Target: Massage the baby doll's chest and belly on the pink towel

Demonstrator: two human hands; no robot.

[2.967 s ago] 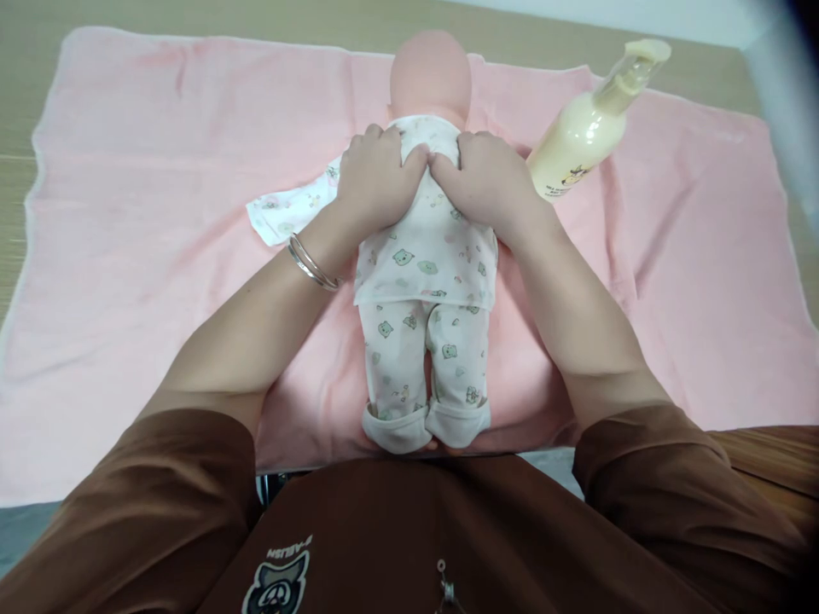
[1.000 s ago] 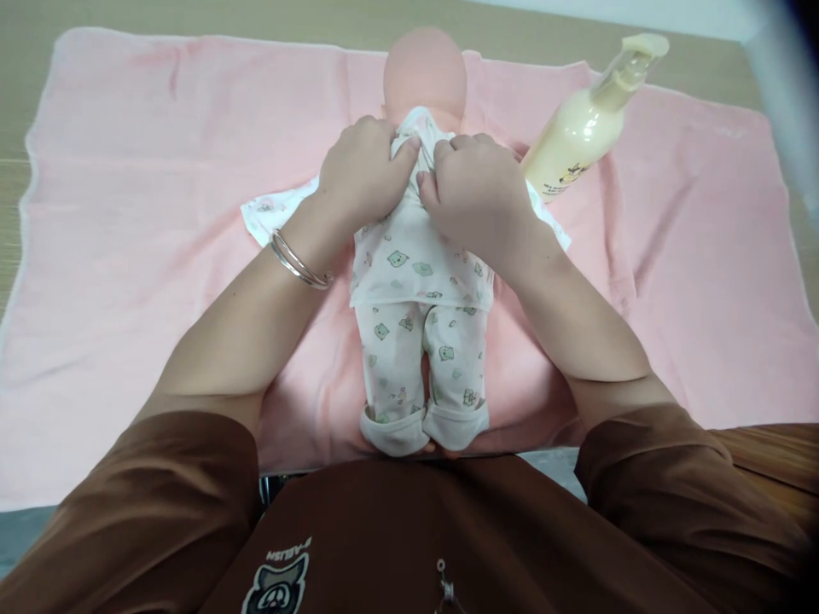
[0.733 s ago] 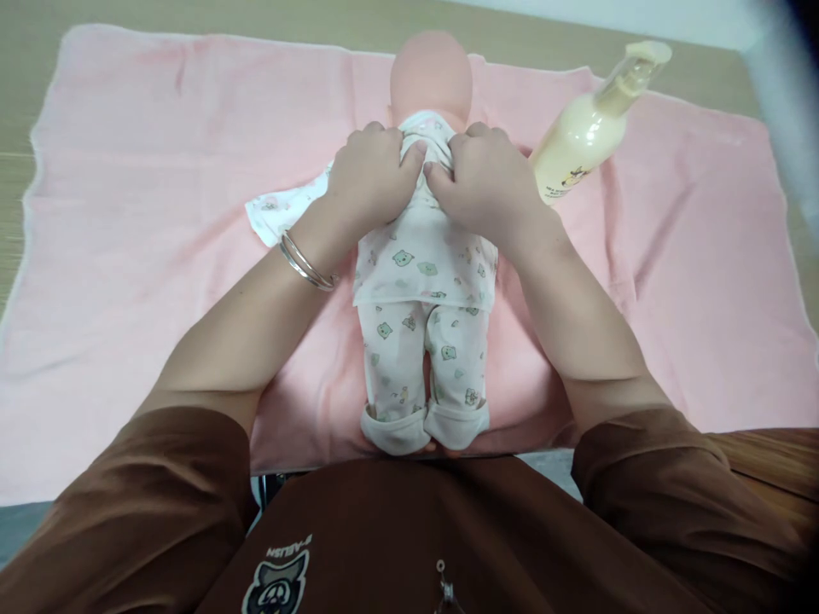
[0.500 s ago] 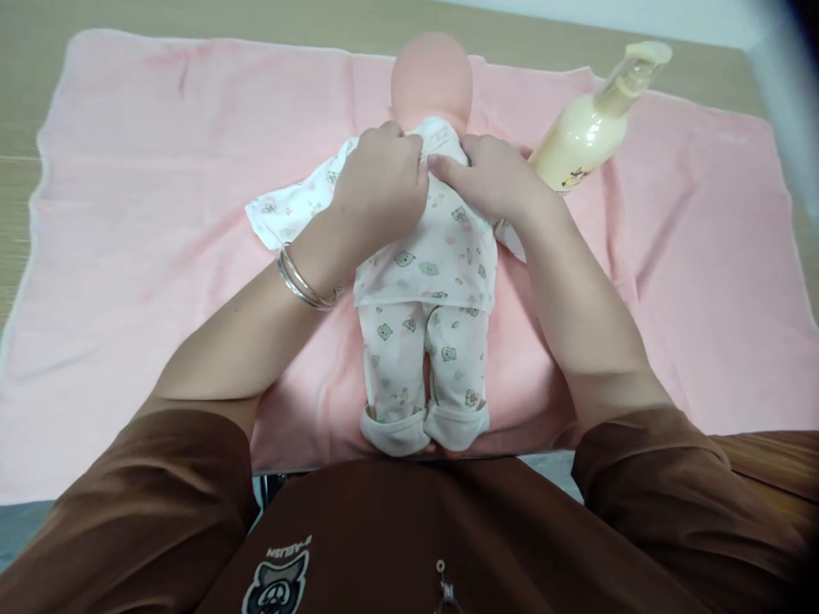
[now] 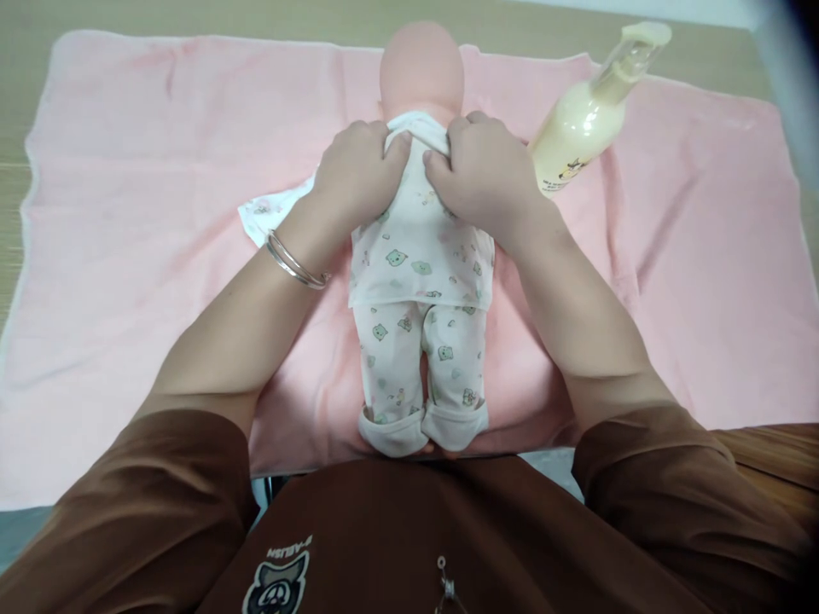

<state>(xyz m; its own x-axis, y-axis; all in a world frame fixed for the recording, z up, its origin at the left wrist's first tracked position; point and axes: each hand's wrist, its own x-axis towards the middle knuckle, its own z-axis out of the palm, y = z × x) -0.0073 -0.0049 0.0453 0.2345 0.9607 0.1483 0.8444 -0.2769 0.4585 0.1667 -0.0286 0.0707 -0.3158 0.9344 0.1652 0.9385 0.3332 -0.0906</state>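
Note:
A baby doll (image 5: 422,68) lies stretched out with its bald head away from me and no facial features showing. It wears a white printed shirt (image 5: 419,260) and matching trousers (image 5: 390,358) with turned-up cuffs. At the left side of the collar, my left hand (image 5: 362,170) is closed on the shirt, thumb on top of the cloth. My right hand (image 5: 490,175) grips the collar's right side in the same way, its fingertips hidden. Between the two thumbs the collar is drawn up in folds. One shirt sleeve (image 5: 275,213) spreads out flat beyond my left wrist.
A pink blanket (image 5: 128,256) covers much of the table (image 5: 269,21) beneath the doll. Just beyond my right hand lies a pump bottle (image 5: 579,128) of pale yellow liquid with a clear cap. Brown wood (image 5: 777,460) shows at the lower right.
My left hand has shifted left and its thumb now lies on the collar. My right hand has closed more over the cloth. The collar is bunched up higher between them.

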